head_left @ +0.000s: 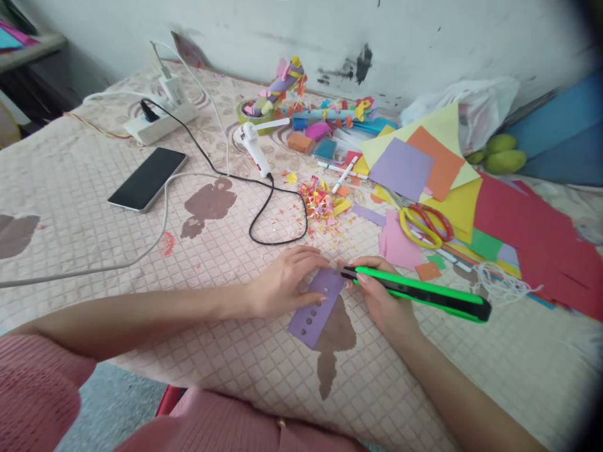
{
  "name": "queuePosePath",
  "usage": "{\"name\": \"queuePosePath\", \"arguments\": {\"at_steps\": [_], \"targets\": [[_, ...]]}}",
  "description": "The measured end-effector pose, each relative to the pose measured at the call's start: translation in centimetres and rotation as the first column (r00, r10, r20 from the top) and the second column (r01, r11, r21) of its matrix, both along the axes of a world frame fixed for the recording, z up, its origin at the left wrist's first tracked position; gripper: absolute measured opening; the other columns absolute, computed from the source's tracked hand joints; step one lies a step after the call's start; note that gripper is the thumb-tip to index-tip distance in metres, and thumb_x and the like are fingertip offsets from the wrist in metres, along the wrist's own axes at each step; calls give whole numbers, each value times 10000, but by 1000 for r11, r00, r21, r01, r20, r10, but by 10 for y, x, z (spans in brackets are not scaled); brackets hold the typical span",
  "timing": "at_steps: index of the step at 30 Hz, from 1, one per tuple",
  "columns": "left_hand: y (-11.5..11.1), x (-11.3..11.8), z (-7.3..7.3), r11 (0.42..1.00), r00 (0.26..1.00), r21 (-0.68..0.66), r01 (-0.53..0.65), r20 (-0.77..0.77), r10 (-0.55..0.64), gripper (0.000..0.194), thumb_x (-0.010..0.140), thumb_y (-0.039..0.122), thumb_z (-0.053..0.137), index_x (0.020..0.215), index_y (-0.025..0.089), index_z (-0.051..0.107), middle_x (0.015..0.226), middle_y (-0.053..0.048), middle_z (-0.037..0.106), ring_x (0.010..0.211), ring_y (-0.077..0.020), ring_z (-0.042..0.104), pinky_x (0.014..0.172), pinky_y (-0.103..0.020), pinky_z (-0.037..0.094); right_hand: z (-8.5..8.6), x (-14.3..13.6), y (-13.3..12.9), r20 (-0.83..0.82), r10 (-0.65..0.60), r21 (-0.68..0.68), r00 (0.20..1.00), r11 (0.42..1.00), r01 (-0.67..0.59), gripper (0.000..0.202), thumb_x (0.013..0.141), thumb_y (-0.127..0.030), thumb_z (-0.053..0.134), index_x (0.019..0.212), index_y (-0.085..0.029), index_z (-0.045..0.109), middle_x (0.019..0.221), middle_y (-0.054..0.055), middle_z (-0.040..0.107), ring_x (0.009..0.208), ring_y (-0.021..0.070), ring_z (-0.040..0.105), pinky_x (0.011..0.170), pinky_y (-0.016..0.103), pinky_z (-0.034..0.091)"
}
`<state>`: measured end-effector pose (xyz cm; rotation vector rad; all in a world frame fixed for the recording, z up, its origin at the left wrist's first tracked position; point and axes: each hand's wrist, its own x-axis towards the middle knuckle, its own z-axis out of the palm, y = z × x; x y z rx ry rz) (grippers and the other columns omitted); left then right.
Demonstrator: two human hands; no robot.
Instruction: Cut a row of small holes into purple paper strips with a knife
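A purple paper strip (321, 314) with a row of several small holes lies slantwise on the patterned tablecloth. My left hand (288, 282) rests on its upper left part, fingers apart, the thumb near the holes. In my right hand (384, 298) is a green and black utility knife (424, 290), its front end at the strip's top end and its handle pointing right. Whether the blade touches the paper is too small to tell. Beyond the hands lies a heap of coloured paper scraps (323, 202).
A phone (148, 179), a power strip (162, 122) and a white glue gun (254, 147) with a looping black cord stand at the left and back. To the right are scissors (426, 226), coloured sheets (522, 220), white string (502, 280) and green fruit (504, 155).
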<state>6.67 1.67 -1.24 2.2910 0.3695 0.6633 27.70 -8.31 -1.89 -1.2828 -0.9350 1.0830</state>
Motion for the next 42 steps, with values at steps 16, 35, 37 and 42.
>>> {"name": "queuePosePath", "arguments": {"at_steps": [16,35,37,42], "targets": [[-5,-13,-1,996,996,15,86,-1,-86,657,800,419,815,1314,134,522,1355,-161,610,1335,-333,502,1136,-531,415,15,3,-15,312,144,48,939,985,-167,149,925,-182,607,1023,-277,666,875,-10,680,696,120,671,615,226,529],[-39,-28,15,928,961,351,125,-277,-24,421,853,420,761,1165,169,634,1437,-188,525,1306,-399,498,1069,-614,391,20,-7,-14,569,154,165,808,941,-295,220,865,-71,597,997,-228,679,826,-2,684,673,111,658,617,244,544],[-43,-29,13,925,938,344,159,-345,-33,596,812,493,786,1301,214,590,1566,-193,380,1427,-442,366,1131,-697,274,20,-9,-13,581,134,185,803,939,-291,217,856,-65,593,972,-226,679,799,-5,681,653,112,655,605,245,542],[-40,-29,10,937,913,276,215,-396,-93,650,871,503,721,1425,232,516,1614,-194,304,1482,-462,274,1158,-736,186,19,-9,-11,601,123,163,790,948,-272,228,832,-61,596,949,-238,680,818,1,694,672,132,666,588,256,537]]}}
